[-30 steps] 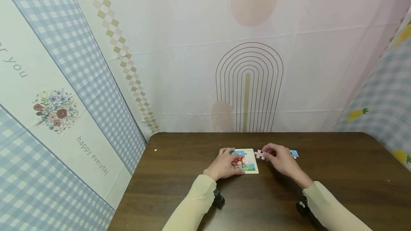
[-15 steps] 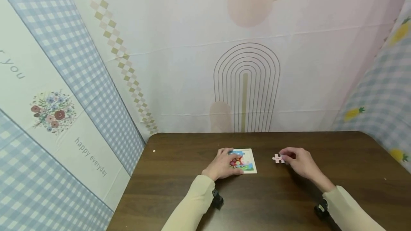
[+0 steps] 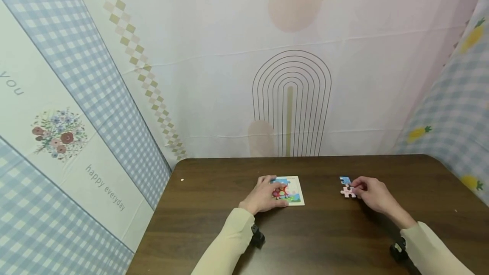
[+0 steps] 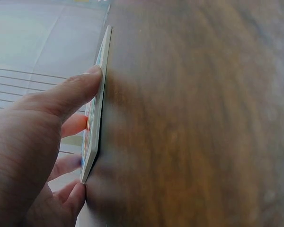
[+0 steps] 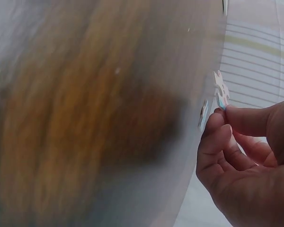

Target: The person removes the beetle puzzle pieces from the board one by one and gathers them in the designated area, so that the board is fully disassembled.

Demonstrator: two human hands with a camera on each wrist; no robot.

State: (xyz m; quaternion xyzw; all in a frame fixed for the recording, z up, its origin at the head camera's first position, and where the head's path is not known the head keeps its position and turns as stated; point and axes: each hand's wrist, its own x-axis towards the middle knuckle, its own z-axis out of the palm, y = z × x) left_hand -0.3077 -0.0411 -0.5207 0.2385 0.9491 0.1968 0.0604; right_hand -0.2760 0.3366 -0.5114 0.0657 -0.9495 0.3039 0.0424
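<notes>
A small jigsaw puzzle board (image 3: pixel 301 196) with a pale frame and a cartoon picture in red, blue and green lies flat on the table. My left hand (image 3: pixel 262 196) rests across its left part, covering some of the picture. In the left wrist view, the thumb touches the edge of the board (image 4: pixel 95 130). To the right, my right hand (image 3: pixel 376 195) pinches a pink puzzle piece (image 3: pixel 347 192) between thumb and index finger. Just behind it lies a blue puzzle piece (image 3: pixel 344 179). The right wrist view shows the held piece (image 5: pixel 221 90) tilted above the tabletop.
Both hands work over a dark brown wooden table (image 3: pixel 313 237). A tiny white speck (image 3: pixel 182 180) lies near its far left corner. Patterned cloths hang behind (image 3: pixel 214 96) and at both sides. A black wrist camera (image 3: pixel 257 237) is strapped at the left sleeve.
My right hand has carried the pink piece rightward, away from the board, to in front of the blue piece. My left hand stays on the board. The head view has shifted slightly.
</notes>
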